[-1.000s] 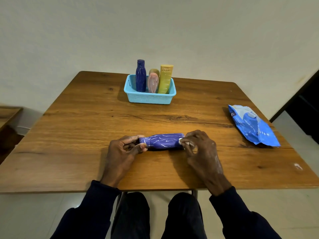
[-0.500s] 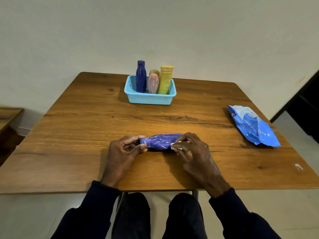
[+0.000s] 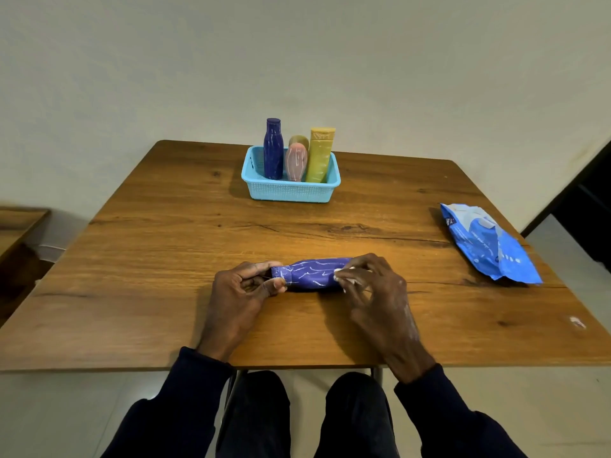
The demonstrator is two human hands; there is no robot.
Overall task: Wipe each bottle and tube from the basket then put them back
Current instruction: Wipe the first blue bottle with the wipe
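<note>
My left hand (image 3: 241, 292) pinches the tube (image 3: 314, 276); my right hand (image 3: 370, 289) rubs it with a wipe (image 3: 340, 276). Next, I think, it goes in the basket (image 3: 291, 190) at 12 o'clock.

bare table (image 3: 185, 246) between hands and basket (image 3: 291, 191), wipes packet (image 3: 489, 242) blocking right edge
</note>
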